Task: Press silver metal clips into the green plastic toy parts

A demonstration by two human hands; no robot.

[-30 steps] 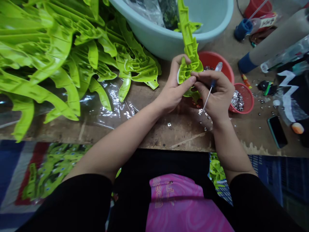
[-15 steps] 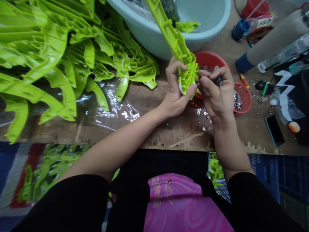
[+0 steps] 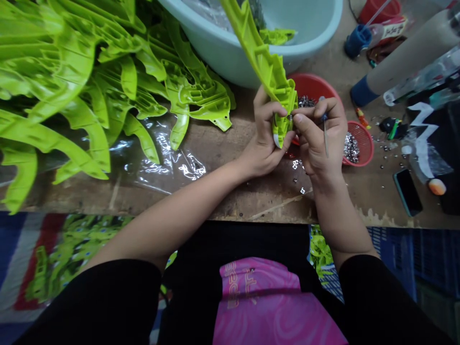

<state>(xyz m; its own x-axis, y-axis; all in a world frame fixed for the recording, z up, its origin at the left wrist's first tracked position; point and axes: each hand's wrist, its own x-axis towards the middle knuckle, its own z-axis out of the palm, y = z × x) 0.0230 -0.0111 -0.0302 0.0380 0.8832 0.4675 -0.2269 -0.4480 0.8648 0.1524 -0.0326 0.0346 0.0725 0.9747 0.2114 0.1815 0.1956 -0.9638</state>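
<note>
A long lime-green ribbed plastic part (image 3: 268,69), with a white patch at its lower end, stands tilted over the bench. My left hand (image 3: 266,129) is closed around its lower end, thumb on the near side. My right hand (image 3: 321,134) is closed, with a thin screwdriver (image 3: 326,132) tucked between its fingers, metal shaft pointing down. Thumb and index finger of that hand pinch at the part's right edge, where a tiny metal piece, perhaps a spring (image 3: 291,118), shows. Behind the right hand, a red basket (image 3: 312,84) holds small metal pieces, partly hidden.
Lime-green plastic parts (image 3: 75,72) are heaped at left on clear plastic. A pale blue basin (image 3: 219,52) stands behind my hands. A smaller red basket (image 3: 366,143) of shiny metal bits, a phone (image 3: 408,191) and a grey cylinder (image 3: 402,62) are at right. Loose metal bits lie about.
My left hand has turned the green part so its lower end shows more edge-on. The right fingertips now press closer to its edge, and the metal piece has come into sight.
</note>
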